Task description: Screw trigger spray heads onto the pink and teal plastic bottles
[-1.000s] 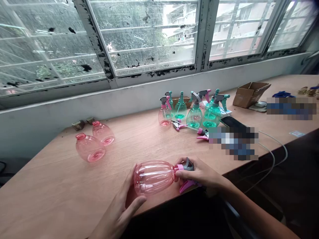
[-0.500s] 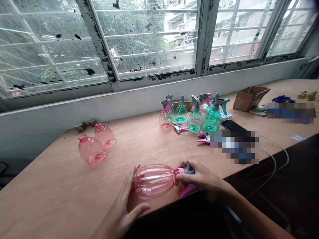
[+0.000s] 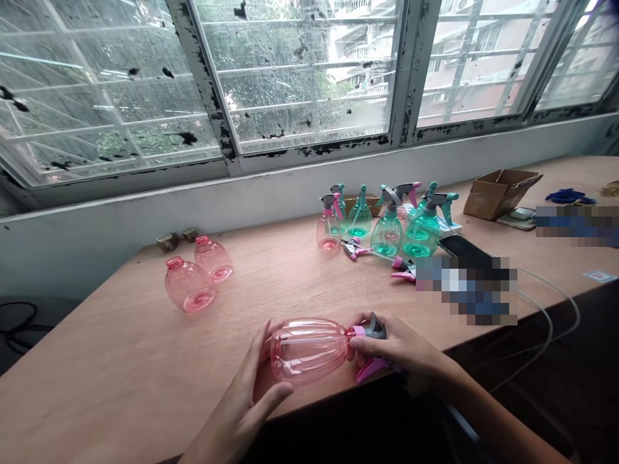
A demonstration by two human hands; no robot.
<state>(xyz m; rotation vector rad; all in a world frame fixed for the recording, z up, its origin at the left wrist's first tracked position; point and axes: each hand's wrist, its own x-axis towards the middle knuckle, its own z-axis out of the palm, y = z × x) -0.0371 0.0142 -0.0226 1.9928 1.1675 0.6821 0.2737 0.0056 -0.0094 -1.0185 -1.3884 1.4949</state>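
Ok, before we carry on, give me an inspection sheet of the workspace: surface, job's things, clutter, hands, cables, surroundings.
Surface: wooden tabletop, light brown.
Job's things: held pink bottle on its side, grey spray head at its neck; two headless bottles at the left; loose sprayer tops right of centre; green sprayers and upright pink sprayer behind.
Clutter: cardboard box, dark phone; some areas pixelated.
Hands: right hand closed around the bottle's neck; left hand cupped open at its base, finger contact unclear.
Cables: pale cable hanging off the right front; dark cables far left, beyond the tabletop.
Surroundings: barred window, peeling frame.
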